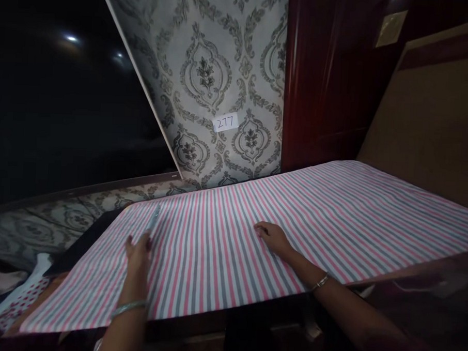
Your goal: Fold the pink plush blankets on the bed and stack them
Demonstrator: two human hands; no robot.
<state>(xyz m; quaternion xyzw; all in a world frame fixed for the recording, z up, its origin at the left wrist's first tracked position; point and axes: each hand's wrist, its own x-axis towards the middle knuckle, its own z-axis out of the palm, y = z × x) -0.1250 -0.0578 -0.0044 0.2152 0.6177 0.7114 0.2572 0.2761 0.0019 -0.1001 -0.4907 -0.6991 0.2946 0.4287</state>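
A cloth with pink, grey and white stripes (pixel 215 247) lies spread over a table. My left hand (pixel 139 248) is over its left part, with fingers curled round the near end of a slim grey, blade-like object (pixel 155 215). That object points away from me and has a small glint; its exact kind is unclear, and its near end is hidden by the fingers. My right hand (pixel 274 238) rests at the middle of the cloth, fingers bent inward and fingertips close together. Whether those fingers pinch the fabric cannot be made out.
A large dark screen (pixel 74 96) leans at the left, before a patterned wall (pixel 246 67) bearing a paper marked 277 (pixel 226 122). Dark red panelling (pixel 323 81) and a brown board (pixel 430 117) stand behind at the right. Crumpled fabrics (pixel 23 295) lie at lower left.
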